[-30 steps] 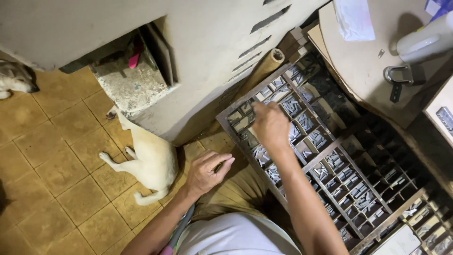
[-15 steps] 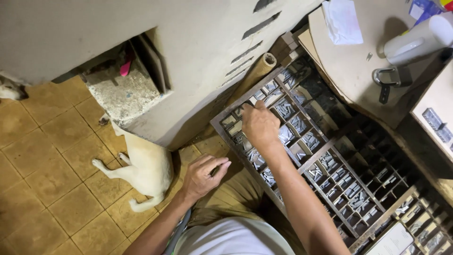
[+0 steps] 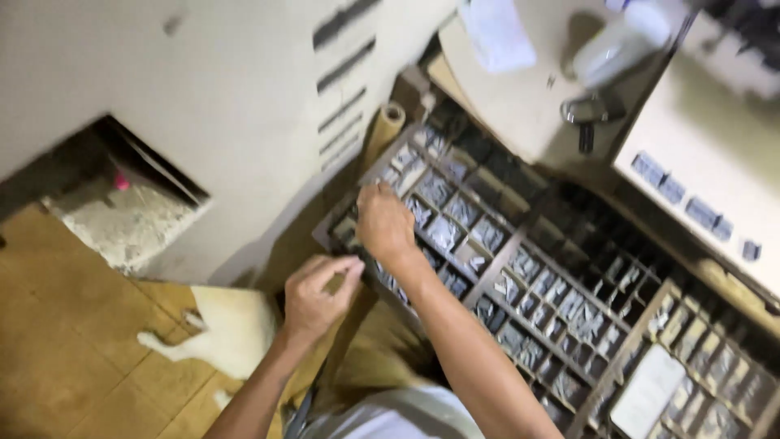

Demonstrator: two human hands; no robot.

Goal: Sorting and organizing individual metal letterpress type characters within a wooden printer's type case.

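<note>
A pale dog [image 3: 231, 329] lies on the tan tiled floor [image 3: 65, 358]. A padlock [image 3: 591, 114], white bottle [image 3: 621, 45] and folded paper [image 3: 496, 32] rest on the tabletop [image 3: 520, 106].

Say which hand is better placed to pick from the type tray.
Right. The right hand is already over the tray compartments near its far corner; the left hand sits off the tray's edge, fingers curled.

Just one view, worn on the head. Looks steeply down, tipped a bit sideways, close above both arms. Takes in the wooden tray of small boxes [image 3: 520, 276] in the middle, the tiled floor [image 3: 57, 341] at the left, the counter [image 3: 520, 89] at the top. Blurry all over.
</note>
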